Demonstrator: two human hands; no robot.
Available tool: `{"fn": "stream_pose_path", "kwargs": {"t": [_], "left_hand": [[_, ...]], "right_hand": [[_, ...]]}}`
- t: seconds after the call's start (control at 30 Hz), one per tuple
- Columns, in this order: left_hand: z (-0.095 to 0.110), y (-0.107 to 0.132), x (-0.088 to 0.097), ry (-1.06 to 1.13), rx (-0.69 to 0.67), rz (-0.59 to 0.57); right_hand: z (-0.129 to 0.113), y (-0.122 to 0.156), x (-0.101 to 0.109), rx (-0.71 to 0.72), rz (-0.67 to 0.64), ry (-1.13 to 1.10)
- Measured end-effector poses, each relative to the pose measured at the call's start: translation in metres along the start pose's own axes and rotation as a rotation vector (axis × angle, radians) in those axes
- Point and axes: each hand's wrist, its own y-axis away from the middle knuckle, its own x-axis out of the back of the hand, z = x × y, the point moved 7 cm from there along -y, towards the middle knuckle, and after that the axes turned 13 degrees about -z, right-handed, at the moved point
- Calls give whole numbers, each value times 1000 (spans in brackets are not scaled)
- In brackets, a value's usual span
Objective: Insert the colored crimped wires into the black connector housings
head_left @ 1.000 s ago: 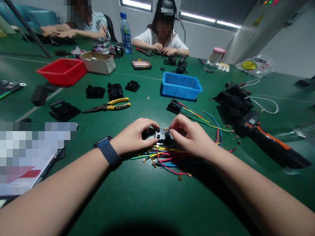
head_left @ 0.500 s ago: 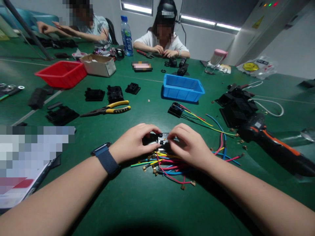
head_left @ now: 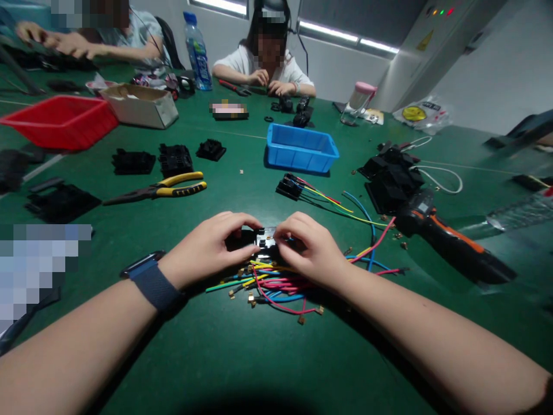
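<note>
My left hand (head_left: 218,242), with a dark watch at the wrist, is curled round a small black plastic housing (head_left: 261,244) and grips it at its left side. At the housing's right side my right hand (head_left: 311,246) has thumb and fingertips pinched together. A small brass-coloured bit shows by these fingertips, but what they hold is mostly hidden. Just below both hands lies a bundle of red, blue, yellow and green wires (head_left: 280,283) with brass terminals at their ends. Beyond the hands sits another black housing (head_left: 289,185) with wires coming out of it.
Yellow-handled pliers (head_left: 179,184) lie left of centre, near several black housings (head_left: 175,160). A blue bin (head_left: 302,155), a red bin (head_left: 60,122) and a cardboard box (head_left: 144,109) stand farther back. An orange-black handheld tool (head_left: 458,239) lies right. Two people sit across the table.
The view has shifted a little, so the table's things appear farther left. Both hands keep their hold at the housing. The co-worker at far left has drawn their hands together.
</note>
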Motion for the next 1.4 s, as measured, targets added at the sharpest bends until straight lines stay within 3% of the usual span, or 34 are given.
{"fn": "stream_pose_path", "kwargs": {"t": [1.4], "left_hand": [[0, -1, -1, 5, 2, -3]], "right_hand": [[1, 3, -6, 22, -11, -6]]}}
